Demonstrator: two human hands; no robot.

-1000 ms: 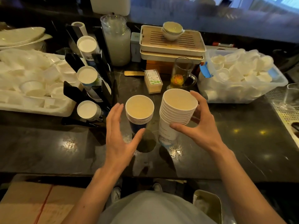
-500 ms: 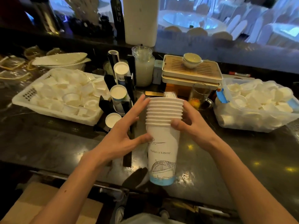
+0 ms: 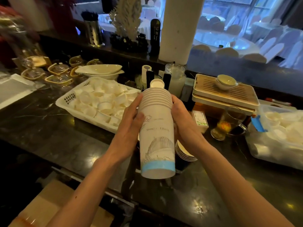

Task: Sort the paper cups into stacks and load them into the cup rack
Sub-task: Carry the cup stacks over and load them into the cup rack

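Note:
A tall stack of white paper cups (image 3: 156, 133) with a blue band at the bottom is lifted off the counter and tilted, its bottom toward me. My left hand (image 3: 131, 126) grips its left side and my right hand (image 3: 183, 122) grips its right side. Behind its rims stands the black cup rack (image 3: 166, 80), with one white cup (image 3: 157, 84) showing in it; most of the rack is hidden by the stack. A short stack of dark blue cups (image 3: 183, 154) stands on the counter just right of the held stack's bottom.
A white basket (image 3: 65, 102) of small white cups lies to the left. A clear bin (image 3: 262, 148) of small cups sits at the right. A wooden tea tray (image 3: 224, 94) with a bowl, a glass mug of tea (image 3: 226, 125) and a small box (image 3: 200, 119) stand behind.
Both hands closed on the white stack, lifted it off the counter and tilted its top away from me. The view rose, and the blue stack now shows behind its bottom.

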